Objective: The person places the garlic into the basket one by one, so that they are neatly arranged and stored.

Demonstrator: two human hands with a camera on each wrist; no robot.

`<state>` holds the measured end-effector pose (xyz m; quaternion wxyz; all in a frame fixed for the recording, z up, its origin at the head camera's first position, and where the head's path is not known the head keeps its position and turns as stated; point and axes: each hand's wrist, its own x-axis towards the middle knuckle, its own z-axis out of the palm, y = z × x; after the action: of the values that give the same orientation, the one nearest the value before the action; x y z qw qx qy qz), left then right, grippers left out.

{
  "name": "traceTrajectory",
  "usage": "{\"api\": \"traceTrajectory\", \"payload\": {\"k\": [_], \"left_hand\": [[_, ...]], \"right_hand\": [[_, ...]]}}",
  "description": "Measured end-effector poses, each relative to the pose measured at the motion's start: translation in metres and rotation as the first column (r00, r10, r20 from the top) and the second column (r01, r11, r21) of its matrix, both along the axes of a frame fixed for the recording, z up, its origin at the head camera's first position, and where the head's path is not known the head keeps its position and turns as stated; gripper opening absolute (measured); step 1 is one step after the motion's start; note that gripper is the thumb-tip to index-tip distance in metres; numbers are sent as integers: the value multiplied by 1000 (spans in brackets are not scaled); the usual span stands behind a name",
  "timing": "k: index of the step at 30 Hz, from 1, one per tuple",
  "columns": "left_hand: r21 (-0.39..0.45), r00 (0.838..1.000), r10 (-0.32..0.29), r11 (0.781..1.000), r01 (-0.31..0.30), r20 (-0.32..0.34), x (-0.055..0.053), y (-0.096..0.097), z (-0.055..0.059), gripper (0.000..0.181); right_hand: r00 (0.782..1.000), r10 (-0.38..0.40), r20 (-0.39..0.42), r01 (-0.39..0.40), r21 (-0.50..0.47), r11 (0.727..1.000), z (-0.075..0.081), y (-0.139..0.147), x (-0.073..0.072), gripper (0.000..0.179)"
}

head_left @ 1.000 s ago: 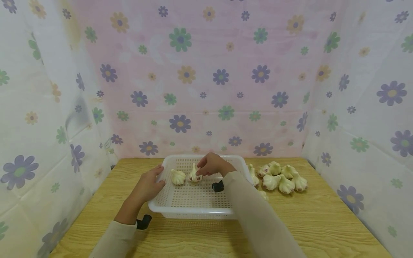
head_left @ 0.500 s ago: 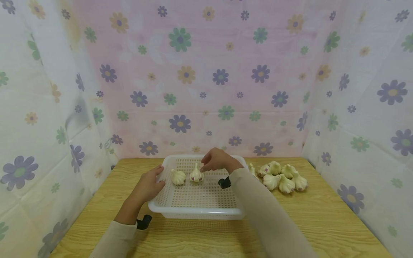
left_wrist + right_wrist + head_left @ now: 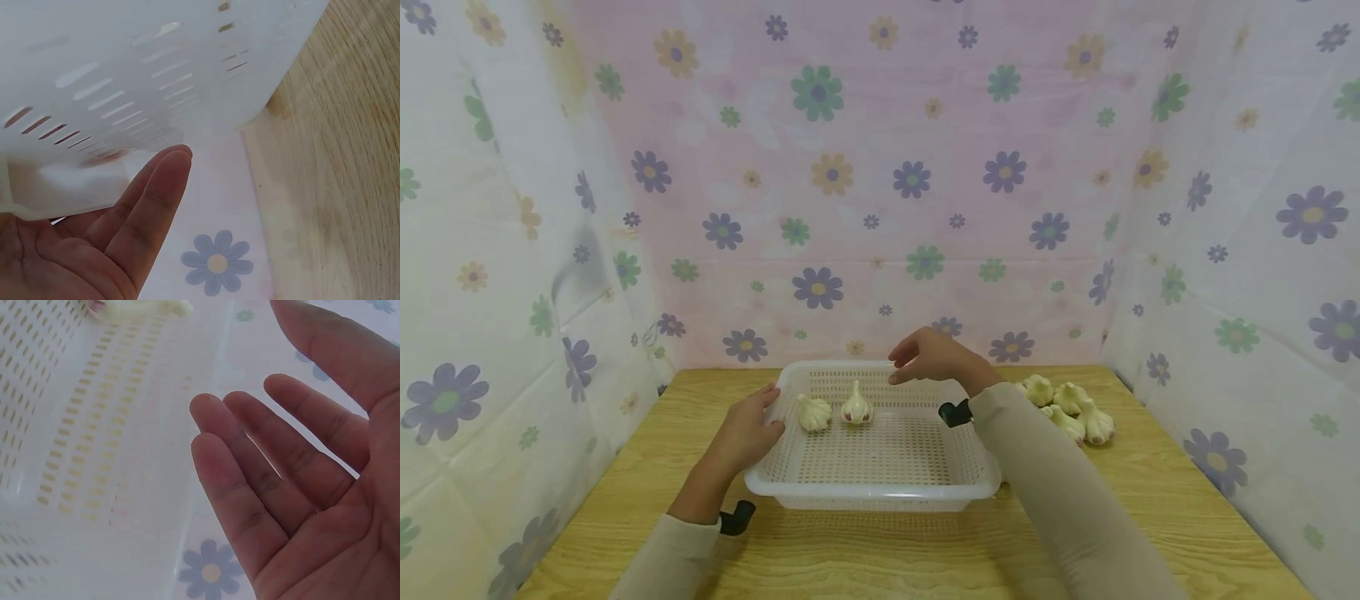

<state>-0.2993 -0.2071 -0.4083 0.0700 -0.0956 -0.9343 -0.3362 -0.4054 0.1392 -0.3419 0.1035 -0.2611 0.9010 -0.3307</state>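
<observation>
Two whitish garlic bulbs lie in the white plastic basket (image 3: 880, 492). One garlic bulb (image 3: 814, 412) is at the left and leans over; the other garlic bulb (image 3: 857, 405) stands beside it with its stem up. My left hand (image 3: 747, 433) holds the basket's left rim, thumb at the top and fingers (image 3: 156, 200) along the outer wall in the left wrist view. Over the basket's back right part is my right hand (image 3: 936, 357), holding nothing. Its fingers (image 3: 237, 494) are loosely spread in the right wrist view, beside the basket wall.
Several more garlic bulbs (image 3: 1097, 423) are grouped on the wooden table (image 3: 1157, 500) to the right of the basket, partly hidden by the right sleeve (image 3: 1052, 475). Flower-printed cloth (image 3: 880, 208) encloses the back and both sides.
My right hand has let go of the upright garlic bulb, then drawn up and to the right. That bulb has turned slightly. The left hand and basket have stayed in place.
</observation>
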Motion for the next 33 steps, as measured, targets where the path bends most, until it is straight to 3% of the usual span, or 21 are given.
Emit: {"api": "traceTrajectory", "payload": {"k": [8, 17, 23, 33], "left_hand": [[-18, 1000, 8, 1000, -9, -1, 3, 0, 2, 61], [-8, 1000, 6, 1000, -6, 0, 4, 2, 4, 62], [-27, 1000, 0, 1000, 0, -13, 3, 3, 3, 61], [-31, 1000, 8, 999, -8, -3, 4, 3, 5, 61]], "right_hand": [[995, -24, -96, 27, 28, 999, 10, 29, 16, 50], [994, -18, -107, 12, -59, 998, 17, 62, 29, 54], [996, -36, -87, 24, -130, 991, 11, 92, 38, 55], [979, -155, -129, 133, -169, 977, -2, 135, 52, 51]]}}
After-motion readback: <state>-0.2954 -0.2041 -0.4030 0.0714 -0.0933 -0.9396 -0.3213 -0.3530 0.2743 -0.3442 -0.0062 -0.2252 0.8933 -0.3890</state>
